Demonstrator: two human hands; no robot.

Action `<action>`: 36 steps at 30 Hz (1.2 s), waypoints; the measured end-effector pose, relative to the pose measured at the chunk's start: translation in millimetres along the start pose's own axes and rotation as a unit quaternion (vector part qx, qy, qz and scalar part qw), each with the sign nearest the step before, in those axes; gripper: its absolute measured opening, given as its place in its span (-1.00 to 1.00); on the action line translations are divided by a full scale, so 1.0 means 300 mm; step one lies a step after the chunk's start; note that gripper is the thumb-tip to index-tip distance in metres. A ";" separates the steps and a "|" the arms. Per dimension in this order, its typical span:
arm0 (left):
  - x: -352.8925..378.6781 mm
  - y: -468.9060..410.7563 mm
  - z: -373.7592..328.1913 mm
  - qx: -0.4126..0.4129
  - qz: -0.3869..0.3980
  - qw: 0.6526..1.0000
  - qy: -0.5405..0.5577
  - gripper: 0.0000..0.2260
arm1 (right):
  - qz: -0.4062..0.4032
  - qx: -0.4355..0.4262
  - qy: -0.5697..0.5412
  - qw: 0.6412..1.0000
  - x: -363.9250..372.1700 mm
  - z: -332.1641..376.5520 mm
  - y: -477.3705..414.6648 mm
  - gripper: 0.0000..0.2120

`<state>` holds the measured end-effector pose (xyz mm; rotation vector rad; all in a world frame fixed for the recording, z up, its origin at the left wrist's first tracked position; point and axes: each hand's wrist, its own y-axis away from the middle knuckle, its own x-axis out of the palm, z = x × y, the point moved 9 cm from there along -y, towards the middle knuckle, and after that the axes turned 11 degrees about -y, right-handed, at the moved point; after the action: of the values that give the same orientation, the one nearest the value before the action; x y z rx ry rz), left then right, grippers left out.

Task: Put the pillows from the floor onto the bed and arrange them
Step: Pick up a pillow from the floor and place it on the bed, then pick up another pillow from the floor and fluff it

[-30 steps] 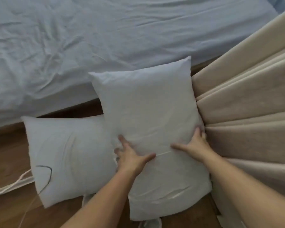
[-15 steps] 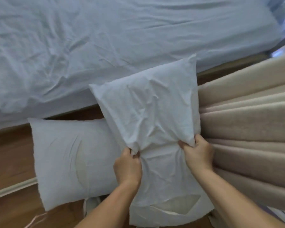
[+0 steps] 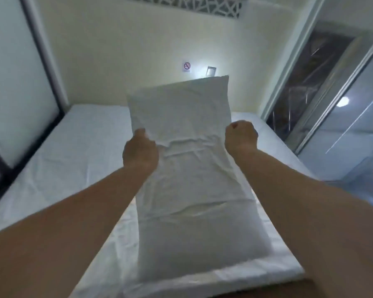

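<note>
A white pillow (image 3: 192, 168) hangs lengthwise in the air over the bed (image 3: 73, 151), its far end raised toward the head wall. My left hand (image 3: 139, 150) grips its left edge with fingers closed into the cloth. On the right edge, my right hand (image 3: 240, 137) is clenched on the fabric. Both arms are stretched out over the mattress. The second pillow is out of sight.
The bed has a wrinkled white sheet and fills the room between a frosted panel with a dark frame (image 3: 19, 93) on the left and a sliding glass door (image 3: 332, 104) on the right. A cream wall (image 3: 127, 50) with a small sign stands at the head.
Both hands have lifted the pillow off the floor and swung it up over the bed. The view has risen from the floor to the bed and far wall.
</note>
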<state>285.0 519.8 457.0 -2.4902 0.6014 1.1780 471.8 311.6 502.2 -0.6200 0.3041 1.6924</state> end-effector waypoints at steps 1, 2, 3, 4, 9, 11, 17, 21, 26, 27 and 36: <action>-0.057 -0.075 -0.020 0.010 -0.007 1.000 -0.001 -0.65 | 0.005 -0.012 -0.001 1.000 0.020 0.088 -0.046 -0.77; -0.096 -0.128 -0.023 0.018 -0.007 1.000 -0.003 -0.64 | 0.006 -0.015 -0.003 1.000 0.038 0.144 -0.066 -0.80; -0.111 -0.156 -0.005 0.018 0.001 1.000 -0.005 -0.62 | 0.017 -0.010 0.000 1.000 0.061 0.168 -0.060 -0.84; -0.108 -0.162 0.023 0.013 0.017 1.000 -0.008 -0.61 | 0.033 -0.008 0.003 0.999 0.085 0.166 -0.039 -0.83; 0.075 -0.005 0.211 -0.014 0.121 0.992 -0.032 -0.57 | 0.163 0.028 0.059 0.985 0.209 -0.051 0.145 -0.73; 0.162 0.080 0.280 -0.023 0.151 0.987 -0.043 -0.57 | 0.190 0.061 0.048 0.979 0.235 -0.159 0.206 -0.75; 0.411 0.305 0.394 -0.039 0.225 0.972 -0.055 -0.56 | 0.242 0.083 0.053 0.965 0.296 -0.404 0.336 -0.75; 0.530 0.418 0.389 -0.031 0.253 0.965 -0.061 -0.56 | 0.264 0.110 0.039 0.957 0.294 -0.555 0.398 -0.73; 0.698 0.627 0.433 0.013 0.306 0.945 -0.118 -0.57 | 0.300 0.161 0.057 0.938 0.260 -0.839 0.560 -0.67; 0.750 0.693 0.462 0.030 0.326 0.934 -0.142 -0.57 | 0.313 0.175 0.076 0.930 0.260 -0.930 0.618 -0.64; 1.405 1.413 1.064 0.258 0.514 0.705 -0.414 -0.18 | 0.488 0.186 0.297 0.800 0.468 -1.992 1.418 0.03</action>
<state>106.4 201.0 -113.5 -0.8180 1.7683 1.8877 184.6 22.5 -123.7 -0.7357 1.5990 2.2510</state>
